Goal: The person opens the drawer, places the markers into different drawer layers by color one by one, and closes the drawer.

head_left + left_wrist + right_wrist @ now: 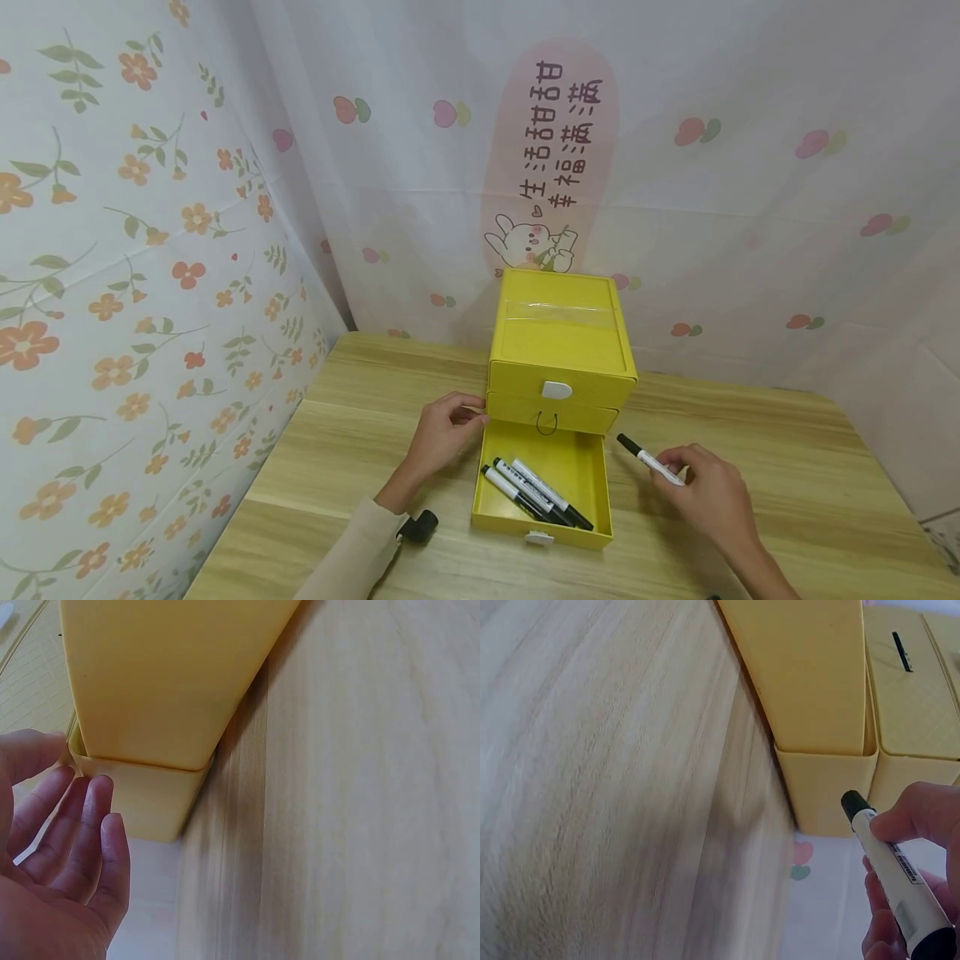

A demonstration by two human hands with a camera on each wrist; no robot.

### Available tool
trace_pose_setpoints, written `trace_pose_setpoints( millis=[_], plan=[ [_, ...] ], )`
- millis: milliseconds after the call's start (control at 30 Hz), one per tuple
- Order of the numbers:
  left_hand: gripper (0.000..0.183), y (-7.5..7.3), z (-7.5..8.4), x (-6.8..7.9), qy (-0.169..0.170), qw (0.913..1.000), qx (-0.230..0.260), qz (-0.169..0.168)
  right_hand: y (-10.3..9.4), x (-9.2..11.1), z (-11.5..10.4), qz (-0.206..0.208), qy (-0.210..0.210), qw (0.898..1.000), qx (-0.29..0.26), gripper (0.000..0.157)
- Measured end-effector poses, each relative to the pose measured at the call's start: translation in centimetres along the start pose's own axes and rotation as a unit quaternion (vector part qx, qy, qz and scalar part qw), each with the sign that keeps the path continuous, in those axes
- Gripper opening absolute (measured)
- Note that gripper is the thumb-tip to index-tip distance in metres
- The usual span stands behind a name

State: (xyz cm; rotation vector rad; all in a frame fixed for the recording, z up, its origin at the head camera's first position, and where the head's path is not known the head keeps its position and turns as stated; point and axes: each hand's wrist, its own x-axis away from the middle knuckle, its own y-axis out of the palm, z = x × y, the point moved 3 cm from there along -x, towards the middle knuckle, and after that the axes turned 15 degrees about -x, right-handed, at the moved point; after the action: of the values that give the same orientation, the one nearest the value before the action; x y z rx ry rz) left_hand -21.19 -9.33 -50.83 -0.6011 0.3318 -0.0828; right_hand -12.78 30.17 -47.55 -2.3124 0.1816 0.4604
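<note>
A yellow drawer box stands at the back middle of the wooden table. Its bottom drawer is pulled out and holds two black-capped white markers. My left hand rests against the box's left side, at the drawer's corner, with its fingers only loosely bent. Right of the drawer, my right hand pinches a third marker just above the table, cap pointing toward the box.
A small black object lies on the table beside my left sleeve. Flowered cloth walls close in the left side and back. Bare tabletop stretches to the right of the box.
</note>
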Motion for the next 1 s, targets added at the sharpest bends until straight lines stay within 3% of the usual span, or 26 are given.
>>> trace_pose_setpoints(
  millis=[567, 1000],
  plan=[
    [0.018, 0.0, 0.0, 0.0, 0.013, 0.9999, 0.0, 0.008, 0.3, 0.4, -1.6, 0.004, -0.03, 1.0, -0.003, 0.019],
    [0.018, 0.1, -0.2, 0.0, 0.002, 1.0, -0.001, 0.004, 0.7, 0.8, -2.6, 0.008, -0.057, 0.998, -0.005, 0.022]
  ],
)
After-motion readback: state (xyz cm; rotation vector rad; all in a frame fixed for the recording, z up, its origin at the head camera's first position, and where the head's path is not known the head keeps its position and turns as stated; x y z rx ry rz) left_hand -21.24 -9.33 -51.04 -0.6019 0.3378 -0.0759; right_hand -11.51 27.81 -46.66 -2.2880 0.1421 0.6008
